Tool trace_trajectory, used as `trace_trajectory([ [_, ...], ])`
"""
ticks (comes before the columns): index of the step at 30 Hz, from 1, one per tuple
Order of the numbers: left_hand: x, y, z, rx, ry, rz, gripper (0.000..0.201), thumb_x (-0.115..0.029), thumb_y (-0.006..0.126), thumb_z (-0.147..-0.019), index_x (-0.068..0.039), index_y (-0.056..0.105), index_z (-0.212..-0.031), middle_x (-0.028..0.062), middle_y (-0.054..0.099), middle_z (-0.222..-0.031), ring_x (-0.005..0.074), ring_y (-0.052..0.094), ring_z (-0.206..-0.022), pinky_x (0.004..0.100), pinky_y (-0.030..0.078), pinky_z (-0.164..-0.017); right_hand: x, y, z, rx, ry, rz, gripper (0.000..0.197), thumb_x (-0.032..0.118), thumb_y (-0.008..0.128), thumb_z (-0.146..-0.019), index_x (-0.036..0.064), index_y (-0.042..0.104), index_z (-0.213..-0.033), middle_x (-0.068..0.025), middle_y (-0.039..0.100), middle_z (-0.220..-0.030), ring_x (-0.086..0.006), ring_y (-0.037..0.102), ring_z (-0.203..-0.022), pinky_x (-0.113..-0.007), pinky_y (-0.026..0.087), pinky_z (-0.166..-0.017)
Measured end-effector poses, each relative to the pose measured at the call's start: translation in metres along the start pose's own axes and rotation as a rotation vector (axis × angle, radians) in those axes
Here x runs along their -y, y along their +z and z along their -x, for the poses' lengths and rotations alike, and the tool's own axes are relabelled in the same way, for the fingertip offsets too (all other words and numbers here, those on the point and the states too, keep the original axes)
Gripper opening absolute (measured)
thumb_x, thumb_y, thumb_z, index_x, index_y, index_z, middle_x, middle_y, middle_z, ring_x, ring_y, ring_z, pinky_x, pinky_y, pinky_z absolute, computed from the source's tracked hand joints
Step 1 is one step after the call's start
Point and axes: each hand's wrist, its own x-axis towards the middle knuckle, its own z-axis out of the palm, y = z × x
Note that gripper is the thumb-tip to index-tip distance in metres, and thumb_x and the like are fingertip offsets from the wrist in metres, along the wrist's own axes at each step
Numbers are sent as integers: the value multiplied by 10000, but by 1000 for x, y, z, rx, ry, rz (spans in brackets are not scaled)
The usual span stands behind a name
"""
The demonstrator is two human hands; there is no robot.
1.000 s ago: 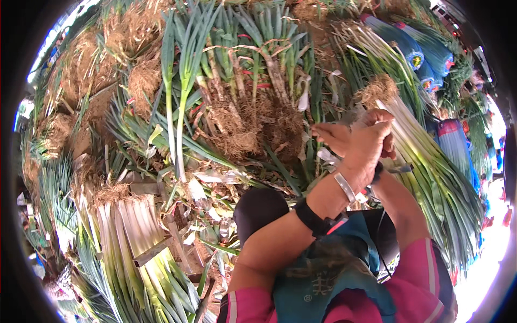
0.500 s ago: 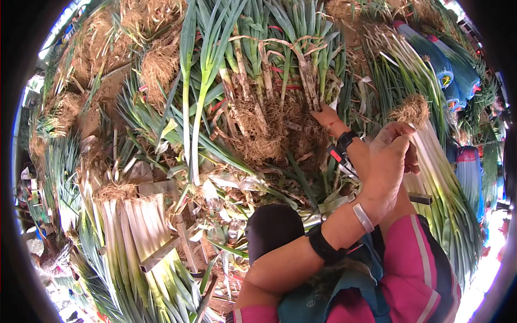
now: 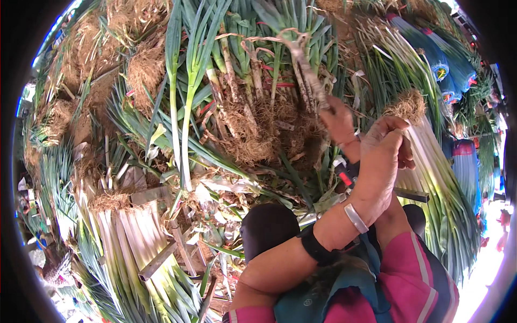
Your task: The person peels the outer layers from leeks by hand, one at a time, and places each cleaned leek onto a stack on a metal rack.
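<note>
My left arm crosses over my right one. My left hand (image 3: pixel 385 142) is closed, its fingers curled beside the white stems and brown roots of a cleaned leek bundle (image 3: pixel 425 156) at the right; whatever it may hold is hidden. Farther forward, my right hand (image 3: pixel 339 121) is shut on the root end of an uncleaned leek (image 3: pixel 309 72), whose brown, dirty stem is blurred by motion. The leek slants up and away beside a pile of uncleaned leeks (image 3: pixel 253 102) with matted roots. Left of that pile lie two cleaned leeks (image 3: pixel 186 118) with white stems.
A large cleaned leek bundle (image 3: pixel 132 231) lies at the lower left across a metal frame (image 3: pixel 159 261). Blue-wrapped bundles (image 3: pixel 439 62) are at the far right. Loose peelings (image 3: pixel 226 185) cover the ground before me. My dark knee (image 3: pixel 269 229) is near the middle.
My right hand has lifted the uncleaned leek's root end slightly up and right, away from the pile. My left hand stays curled by the right bundle. The whole view has shifted slightly.
</note>
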Motion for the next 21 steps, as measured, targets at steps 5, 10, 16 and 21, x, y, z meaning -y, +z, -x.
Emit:
trace_trajectory([
  [5, 6, 9, -10, 15, -28, -19, 153, -111, 411, -917, -60, 514, -1018, 13, 532, -679, 112, 529, -591, 261, 471, -596, -31, 54, 27, 94, -349, 400, 399, 277, 567, -883, 9, 566, -1180, -213, 592, -1151, -350, 539, -1116, -392, 410, -973],
  [10, 6, 8, -7, -69, -34, 13, 142, -97, 426, -876, -85, 533, -968, 2, 524, -610, 92, 498, -481, 221, 398, -481, -25, 57, -11, -41, -306, 48, 224, 207, 555, -908, 61, 638, -1057, -162, 625, -1087, -370, 589, -1003, -419, 482, -861],
  [16, -1, 0, -11, -37, -22, -21, 172, -106, 424, -880, -59, 521, -1013, 26, 548, -662, 134, 543, -566, 246, 421, -568, 26, 77, -32, 153, -185, -220, 191, 135, 534, -919, 33, 624, -1052, -166, 653, -969, -379, 639, -761, -436, 520, -696],
  [21, 4, -2, -17, -79, -6, 4, 189, -109, 425, -874, -57, 520, -1029, 23, 550, -665, 132, 547, -577, 244, 413, -573, 15, 150, -77, 100, -351, 92, 345, 308, 532, -932, -14, 651, -955, -198, 648, -788, -358, 620, -641, -421, 511, -616],
])
